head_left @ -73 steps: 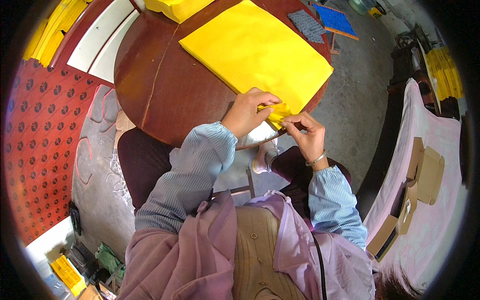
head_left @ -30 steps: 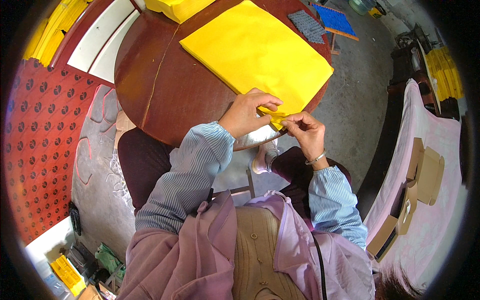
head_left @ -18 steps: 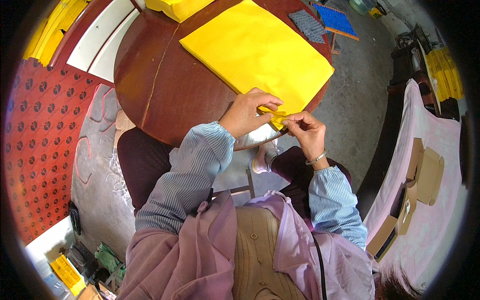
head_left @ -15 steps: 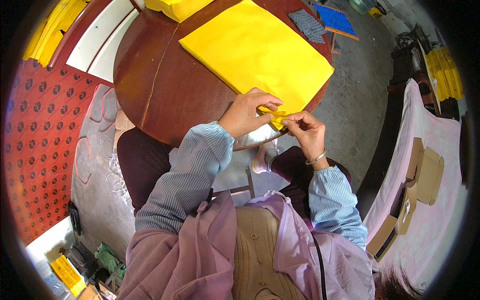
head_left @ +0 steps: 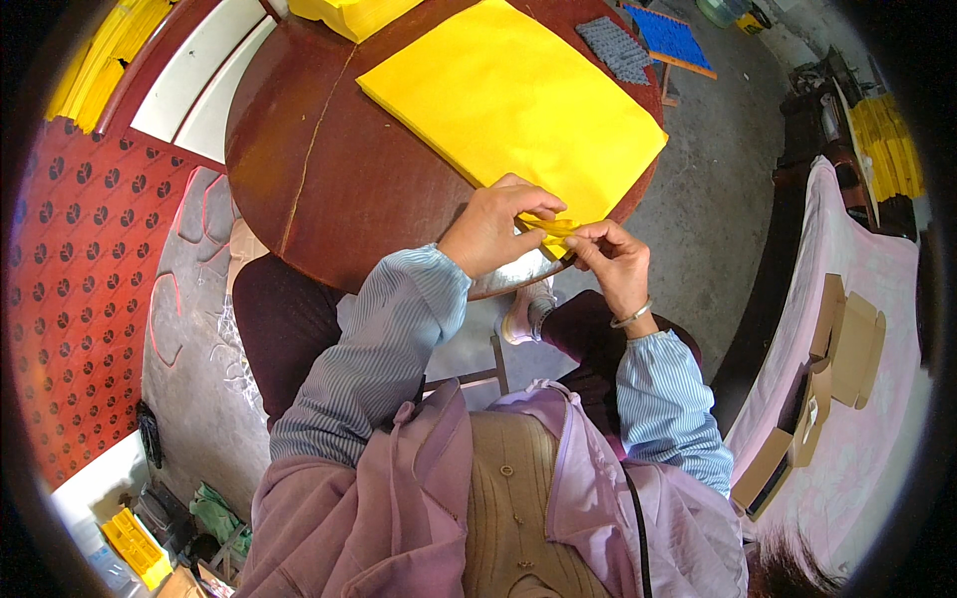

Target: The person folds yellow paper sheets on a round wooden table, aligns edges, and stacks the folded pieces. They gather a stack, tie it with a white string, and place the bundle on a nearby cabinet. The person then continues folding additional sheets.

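A flat stack of yellow sheets [head_left: 518, 100], apparently paper, lies at an angle on the round brown table [head_left: 289, 149]. At its near corner, by the table's front edge, is a small folded yellow paper piece [head_left: 554, 228]. My left hand [head_left: 495, 227] curls around the left end of this piece, with its thumb below and fingers above. From the right, my right hand [head_left: 616, 261] pinches the other end between thumb and forefinger. The fingers partly cover the piece, and I cannot tell whether it is joined to the stack.
Another yellow stack [head_left: 359, 15] stands at the table's far edge. Beyond the far right lie a grey textured pad [head_left: 612, 50] and a blue-topped stool [head_left: 670, 40]. Opened cardboard boxes [head_left: 827, 369] rest on a pink cloth [head_left: 872, 299] at the right. Red strings [head_left: 164, 319] trail over the left floor.
The folded yellow piece between my fingers has shifted slightly and now looks flatter and narrower. Both hands have stayed nearly in place.
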Tool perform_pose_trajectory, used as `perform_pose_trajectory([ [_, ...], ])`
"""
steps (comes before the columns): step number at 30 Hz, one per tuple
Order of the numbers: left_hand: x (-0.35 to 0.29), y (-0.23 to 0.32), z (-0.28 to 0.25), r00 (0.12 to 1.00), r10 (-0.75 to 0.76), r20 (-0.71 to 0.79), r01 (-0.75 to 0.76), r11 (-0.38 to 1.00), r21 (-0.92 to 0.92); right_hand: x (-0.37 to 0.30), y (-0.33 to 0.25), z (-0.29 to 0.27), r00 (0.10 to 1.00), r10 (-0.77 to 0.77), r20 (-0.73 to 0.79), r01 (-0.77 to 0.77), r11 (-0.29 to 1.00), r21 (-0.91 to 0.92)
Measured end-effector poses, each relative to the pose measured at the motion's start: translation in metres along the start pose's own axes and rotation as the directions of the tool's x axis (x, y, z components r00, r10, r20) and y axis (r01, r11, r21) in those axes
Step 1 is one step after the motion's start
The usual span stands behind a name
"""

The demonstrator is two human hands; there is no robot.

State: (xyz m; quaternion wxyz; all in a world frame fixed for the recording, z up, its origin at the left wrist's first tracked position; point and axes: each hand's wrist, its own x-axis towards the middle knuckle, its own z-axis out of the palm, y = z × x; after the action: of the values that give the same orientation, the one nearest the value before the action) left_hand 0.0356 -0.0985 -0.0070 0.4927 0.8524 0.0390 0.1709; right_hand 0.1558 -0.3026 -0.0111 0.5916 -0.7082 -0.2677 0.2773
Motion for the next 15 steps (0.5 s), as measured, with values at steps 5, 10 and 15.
perform_pose_trajectory([
  [5,-0.003,0.003,0.006,0.998,-0.031,-0.051,0.029,0.999,-0.041,0.001,-0.003,0.000,1.000,0.012,0.009,-0.013,0.999,0.032],
  [10,-0.003,0.003,0.013,0.993,-0.040,-0.115,0.041,0.999,0.000,0.001,-0.007,0.002,1.000,0.012,-0.025,-0.014,0.996,-0.092],
  [15,-0.003,-0.001,0.018,0.979,0.093,-0.180,-0.089,0.996,0.032,0.016,-0.018,-0.010,0.965,-0.175,-0.193,0.172,0.985,-0.029],
])
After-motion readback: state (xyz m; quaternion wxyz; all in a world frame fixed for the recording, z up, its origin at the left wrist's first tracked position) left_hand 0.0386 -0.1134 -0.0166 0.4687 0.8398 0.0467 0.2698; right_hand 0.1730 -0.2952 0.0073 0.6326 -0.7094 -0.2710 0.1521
